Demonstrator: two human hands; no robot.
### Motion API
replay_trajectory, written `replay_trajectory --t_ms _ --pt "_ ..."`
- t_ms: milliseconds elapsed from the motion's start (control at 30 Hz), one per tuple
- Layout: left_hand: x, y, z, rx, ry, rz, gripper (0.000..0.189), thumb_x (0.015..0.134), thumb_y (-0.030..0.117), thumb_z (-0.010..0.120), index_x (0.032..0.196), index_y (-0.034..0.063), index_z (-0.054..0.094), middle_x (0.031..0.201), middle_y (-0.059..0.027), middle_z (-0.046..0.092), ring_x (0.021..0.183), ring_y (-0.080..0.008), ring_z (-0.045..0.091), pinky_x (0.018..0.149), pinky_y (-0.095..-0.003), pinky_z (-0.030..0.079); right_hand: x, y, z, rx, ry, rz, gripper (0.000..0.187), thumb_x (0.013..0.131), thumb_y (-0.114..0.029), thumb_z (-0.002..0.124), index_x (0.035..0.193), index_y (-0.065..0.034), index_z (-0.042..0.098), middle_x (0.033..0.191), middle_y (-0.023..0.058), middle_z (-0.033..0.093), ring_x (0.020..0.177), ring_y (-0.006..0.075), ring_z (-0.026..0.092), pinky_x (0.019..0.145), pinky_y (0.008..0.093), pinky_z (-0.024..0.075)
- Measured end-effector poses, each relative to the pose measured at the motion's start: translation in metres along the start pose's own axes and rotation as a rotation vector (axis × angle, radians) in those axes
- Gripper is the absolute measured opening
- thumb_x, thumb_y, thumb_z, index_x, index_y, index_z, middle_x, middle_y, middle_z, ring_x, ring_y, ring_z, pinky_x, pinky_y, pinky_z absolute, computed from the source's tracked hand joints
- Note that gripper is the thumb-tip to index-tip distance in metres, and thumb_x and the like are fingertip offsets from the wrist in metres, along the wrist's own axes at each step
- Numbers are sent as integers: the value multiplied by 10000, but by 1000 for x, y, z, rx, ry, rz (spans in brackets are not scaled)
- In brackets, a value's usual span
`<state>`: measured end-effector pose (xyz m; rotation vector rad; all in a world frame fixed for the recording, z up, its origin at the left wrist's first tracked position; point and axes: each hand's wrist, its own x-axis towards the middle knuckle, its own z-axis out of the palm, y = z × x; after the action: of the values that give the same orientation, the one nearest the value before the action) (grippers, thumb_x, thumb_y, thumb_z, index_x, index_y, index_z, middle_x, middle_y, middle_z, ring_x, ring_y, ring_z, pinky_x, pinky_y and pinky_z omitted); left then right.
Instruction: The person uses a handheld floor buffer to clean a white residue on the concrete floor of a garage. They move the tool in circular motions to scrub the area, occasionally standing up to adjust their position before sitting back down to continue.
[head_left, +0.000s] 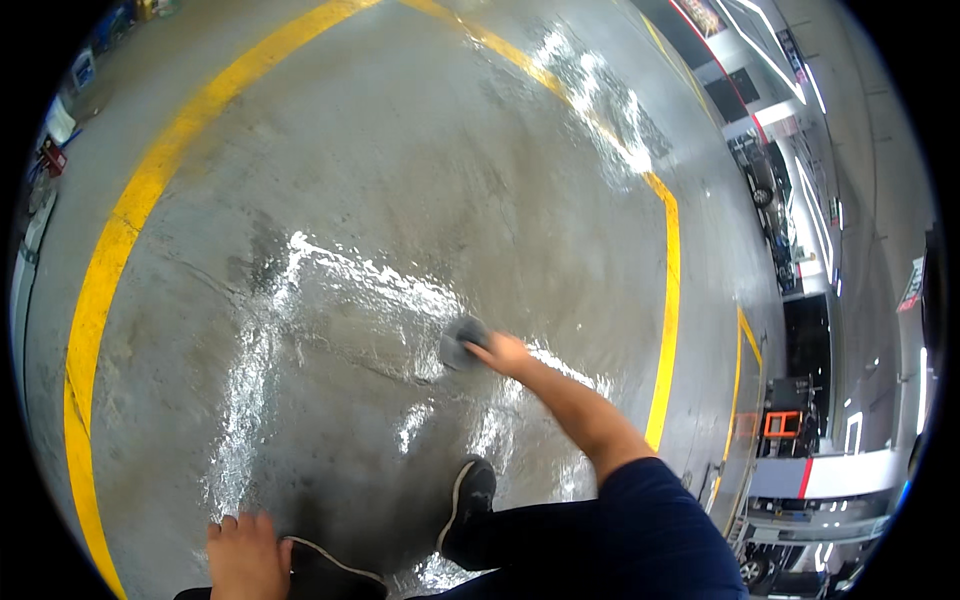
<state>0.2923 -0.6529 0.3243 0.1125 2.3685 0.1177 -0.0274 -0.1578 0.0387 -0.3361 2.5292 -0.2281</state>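
Observation:
My right hand (506, 352) reaches out low over the grey floor (375, 150). Its fingers grip a dark grey, round thing (461, 341). Motion blur hides what kind of thing it is, and whether it touches the floor cannot be told. Around it the floor shines with wet-looking streaks and light reflections (390, 289). At the lower left is my left hand (247, 551), fingers close together and pointing forward, beside one dark shoe (330, 570). What lies under that palm is hidden. My other dark shoe (471, 499) with a pale sole rim is planted between the hands.
Yellow painted lines (161, 161) border this floor area. Bottles and containers (56, 124) stand along the far left edge. To the right are vehicles (765, 191), an orange frame (782, 424) and a white and grey wall panel (862, 476). Another glossy patch (592, 90) lies farther ahead.

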Motion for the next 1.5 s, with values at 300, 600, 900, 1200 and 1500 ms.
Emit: replay_trajectory --t_ms 300,600,900,1200,1500 --pt "5 29 -19 -10 -130 -186 357 1020 373 614 1133 62 747 1128 -140 741 1068 -322 709 889 -517 535 74 -84 -50 -94 -76 -228 703 1007 -700 530 1020 -30 739 986 225 770 964 427 745 851 503 598" --pt "79 14 14 -350 328 -338 188 955 240 673 998 59 697 966 -166 717 911 -400 699 808 -518 562 63 -32 -79 -178 -204 -254 647 1007 -680 553 1069 -57 713 1049 189 773 1006 377 752 889 504 597" --pt "-17 126 -125 -297 442 -304 88 864 80 695 942 39 699 847 -148 689 828 -379 688 745 -481 557 102 -43 -88 -200 -95 -490 684 1008 -657 562 894 -11 755 988 223 771 946 416 751 809 516 606" --pt "75 177 -198 -174 353 248 223 896 254 750 1028 91 674 862 -48 615 831 -251 647 698 -396 484 150 -151 -105 -365 -247 -505 683 977 -669 612 1104 -12 750 1132 192 773 1091 372 735 919 480 587" --pt "130 100 -236 73 389 586 116 849 189 671 871 76 664 854 -54 620 839 -229 608 750 -373 448 110 -161 -33 -154 -83 -226 740 981 -688 597 1080 44 649 880 234 765 863 427 757 775 510 605"
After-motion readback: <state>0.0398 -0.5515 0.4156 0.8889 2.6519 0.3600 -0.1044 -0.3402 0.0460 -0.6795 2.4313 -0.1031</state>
